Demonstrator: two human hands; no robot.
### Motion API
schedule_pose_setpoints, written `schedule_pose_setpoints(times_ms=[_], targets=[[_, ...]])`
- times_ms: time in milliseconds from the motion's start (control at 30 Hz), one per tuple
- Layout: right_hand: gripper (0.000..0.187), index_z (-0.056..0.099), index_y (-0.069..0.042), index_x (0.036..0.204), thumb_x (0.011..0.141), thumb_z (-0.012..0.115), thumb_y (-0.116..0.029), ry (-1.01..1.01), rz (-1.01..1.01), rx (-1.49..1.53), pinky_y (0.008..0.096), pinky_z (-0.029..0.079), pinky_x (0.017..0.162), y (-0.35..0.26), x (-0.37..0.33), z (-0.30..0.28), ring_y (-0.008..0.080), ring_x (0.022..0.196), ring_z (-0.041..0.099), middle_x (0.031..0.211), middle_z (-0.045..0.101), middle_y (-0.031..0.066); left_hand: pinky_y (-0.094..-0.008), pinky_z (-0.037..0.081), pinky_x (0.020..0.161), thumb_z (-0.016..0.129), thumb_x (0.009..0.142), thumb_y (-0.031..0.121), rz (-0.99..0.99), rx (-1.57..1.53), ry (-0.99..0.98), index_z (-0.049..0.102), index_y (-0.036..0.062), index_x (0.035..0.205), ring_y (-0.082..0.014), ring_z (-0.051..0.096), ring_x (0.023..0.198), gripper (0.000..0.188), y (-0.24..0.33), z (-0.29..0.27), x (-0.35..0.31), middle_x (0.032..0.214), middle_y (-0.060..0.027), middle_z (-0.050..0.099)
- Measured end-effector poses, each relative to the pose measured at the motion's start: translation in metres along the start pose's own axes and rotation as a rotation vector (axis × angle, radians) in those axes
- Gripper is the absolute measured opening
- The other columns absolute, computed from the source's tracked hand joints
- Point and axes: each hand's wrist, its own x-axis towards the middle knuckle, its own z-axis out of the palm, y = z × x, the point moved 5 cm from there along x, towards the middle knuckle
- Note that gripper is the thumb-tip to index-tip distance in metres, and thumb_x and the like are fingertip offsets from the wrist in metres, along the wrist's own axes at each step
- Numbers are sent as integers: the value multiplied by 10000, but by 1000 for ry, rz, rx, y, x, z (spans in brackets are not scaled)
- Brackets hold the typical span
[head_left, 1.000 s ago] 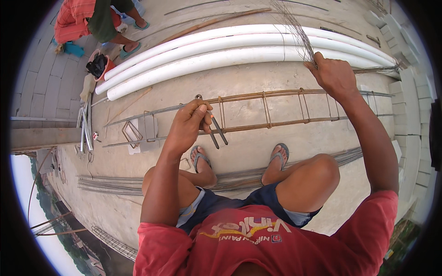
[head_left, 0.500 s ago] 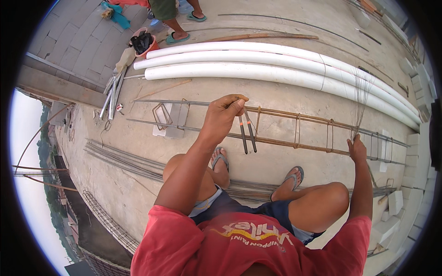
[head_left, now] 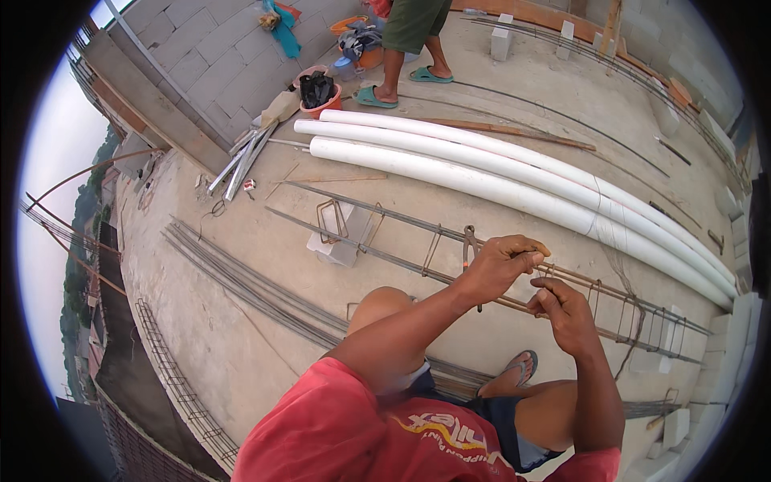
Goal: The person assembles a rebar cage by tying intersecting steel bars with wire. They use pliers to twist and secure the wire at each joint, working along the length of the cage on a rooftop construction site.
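Observation:
My left hand (head_left: 507, 263) is over the rebar cage (head_left: 430, 253), its fingers pinched together near one of the rectangular stirrups; what lies in the pinch is too small to make out. Just to the right and nearer to me, my right hand (head_left: 564, 313) has its fingers curled at the cage's near bars, also closed on something unclear. Steel pincers (head_left: 469, 241) with orange-banded dark handles rest across the cage beside my left hand, partly hidden by my forearm. A bundle of thin tie wire (head_left: 633, 293) drapes over the bars right of my hands.
Long white pipes (head_left: 450, 165) lie beyond the cage. A light block (head_left: 341, 241) supports its left end. Loose rebar (head_left: 249, 277) runs close to my feet. Farther back, a person in green sandals (head_left: 377, 98) stands near orange buckets (head_left: 323, 103). Blocks line the right side.
My left hand has let go of the pincers, now on the cage. My right hand has released the wire bundle and moved left, close to my left hand. The view has swung.

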Motion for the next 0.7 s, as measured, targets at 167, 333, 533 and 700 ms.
schedule_pose_setpoints(times_ms=[167, 333, 533, 700], targets=[[254, 620, 23, 1091, 986, 514, -182, 163, -58, -54, 285, 410, 556, 0, -6, 5, 110, 589, 483, 651, 540, 41, -268, 490, 725, 617, 932, 223, 1, -13, -66, 659, -32, 1063, -115, 585, 792, 289, 1, 3, 0, 886, -59, 659], [209, 626, 21, 1063, 961, 522, -128, 292, -145, -247, 285, 403, 556, -6, -8, 10, 114, 581, 484, 629, 524, 54, -279, 483, 672, 580, 947, 249, 17, 19, -15, 651, -52, 954, -121, 581, 726, 309, -5, -4, -6, 784, -69, 651], [211, 638, 23, 1055, 961, 513, -118, 346, -121, -135, 291, 410, 566, -7, -9, 19, 116, 586, 478, 654, 539, 59, -290, 492, 740, 551, 962, 265, 21, 71, -62, 635, -43, 967, -135, 601, 798, 319, 8, -17, -11, 856, -86, 658], [212, 646, 10, 1064, 957, 522, -126, 252, -161, -213, 279, 408, 572, -13, -9, 25, 107, 594, 475, 662, 539, 47, -309, 485, 701, 553, 950, 246, 23, 216, -87, 638, -39, 925, -155, 602, 739, 299, 13, -27, -18, 765, -97, 644]])
